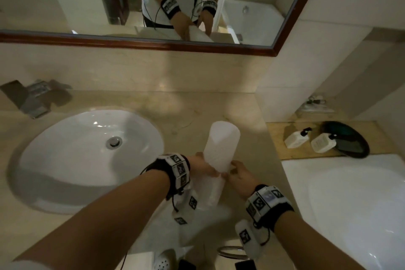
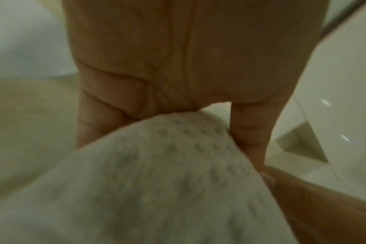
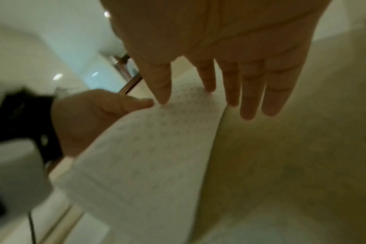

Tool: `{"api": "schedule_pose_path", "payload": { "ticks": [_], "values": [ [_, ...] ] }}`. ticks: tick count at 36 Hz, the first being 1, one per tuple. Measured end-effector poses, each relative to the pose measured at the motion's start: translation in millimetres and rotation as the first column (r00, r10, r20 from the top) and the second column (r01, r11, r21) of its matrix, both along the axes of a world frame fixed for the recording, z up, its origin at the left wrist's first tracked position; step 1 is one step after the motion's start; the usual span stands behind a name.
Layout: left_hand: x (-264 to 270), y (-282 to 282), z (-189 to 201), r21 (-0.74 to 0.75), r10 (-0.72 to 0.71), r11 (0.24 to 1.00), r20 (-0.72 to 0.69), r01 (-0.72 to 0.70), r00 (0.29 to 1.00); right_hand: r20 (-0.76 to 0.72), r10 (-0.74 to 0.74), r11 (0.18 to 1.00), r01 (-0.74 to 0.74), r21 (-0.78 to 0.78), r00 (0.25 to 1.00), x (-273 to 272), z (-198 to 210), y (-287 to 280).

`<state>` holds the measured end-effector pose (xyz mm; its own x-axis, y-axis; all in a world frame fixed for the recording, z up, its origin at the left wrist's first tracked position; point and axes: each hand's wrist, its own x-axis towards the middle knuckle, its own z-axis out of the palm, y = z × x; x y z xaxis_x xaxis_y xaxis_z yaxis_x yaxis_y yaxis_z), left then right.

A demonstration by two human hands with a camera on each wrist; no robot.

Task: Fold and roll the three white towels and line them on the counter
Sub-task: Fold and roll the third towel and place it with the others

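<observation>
One white towel [image 1: 220, 144], folded into a long narrow strip, stands lifted over the beige counter [image 1: 153, 103] to the right of the sink. My left hand [image 1: 207, 169] grips its middle from the left, thumb in front; in the left wrist view the towel [image 2: 157, 173] lies against the palm of that hand [image 2: 178, 99]. My right hand [image 1: 233, 170] touches the strip from the right with straight fingers. In the right wrist view its thumb and forefinger tips rest on the towel [image 3: 157, 148] by the left hand's thumb [image 3: 132, 103]. I see no other towel clearly.
An oval white sink [image 1: 87, 149] fills the counter's left, with a metal tap [image 1: 35, 98] behind it. A mirror [image 1: 153, 6] hangs on the back wall. Two white pump bottles [image 1: 295, 138] and a dark round object [image 1: 348, 140] sit on a lower ledge at the right, above a white tub [image 1: 350, 204].
</observation>
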<state>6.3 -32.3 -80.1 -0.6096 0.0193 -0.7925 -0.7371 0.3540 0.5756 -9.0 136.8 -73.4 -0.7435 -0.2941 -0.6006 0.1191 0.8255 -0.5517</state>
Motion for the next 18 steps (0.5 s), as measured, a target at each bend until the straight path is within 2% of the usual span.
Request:
{"api": "schedule_pose_path", "payload": {
  "ticks": [4,6,8,12,16,18],
  "values": [
    [12.9,-10.7,-35.7,0.262,0.198,0.943,0.046,-0.203,0.979,0.113,-0.127,0.988,0.136,-0.078,0.985,-0.5,-15.3,-5.6],
    [22.6,-15.2,-32.5,0.337,0.241,0.906,0.085,-0.256,0.967,0.142,-0.146,0.982,0.161,-0.102,0.979,-0.4,-16.0,-10.4],
    [29.2,-20.9,-33.0,0.365,0.264,0.887,0.099,-0.282,0.959,0.163,-0.15,0.979,0.17,-0.113,0.975,0.8,-11.6,-16.7],
    [28.8,-32.7,-46.6,0.344,0.271,0.898,0.058,-0.274,0.961,0.195,-0.181,0.97,0.208,-0.129,0.964,1.9,-18.1,-24.1],
    [33.6,-38.8,-16.9,0.342,0.312,0.889,0.03,-0.303,0.95,0.235,-0.242,0.926,0.297,-0.232,0.941,-4.1,-50.3,-29.5],
    [36.1,-39.2,-11.9,0.37,0.338,0.869,0.041,-0.328,0.94,0.262,-0.289,0.885,0.362,-0.293,0.921,-0.2,-41.7,-38.2]
  ]
}}
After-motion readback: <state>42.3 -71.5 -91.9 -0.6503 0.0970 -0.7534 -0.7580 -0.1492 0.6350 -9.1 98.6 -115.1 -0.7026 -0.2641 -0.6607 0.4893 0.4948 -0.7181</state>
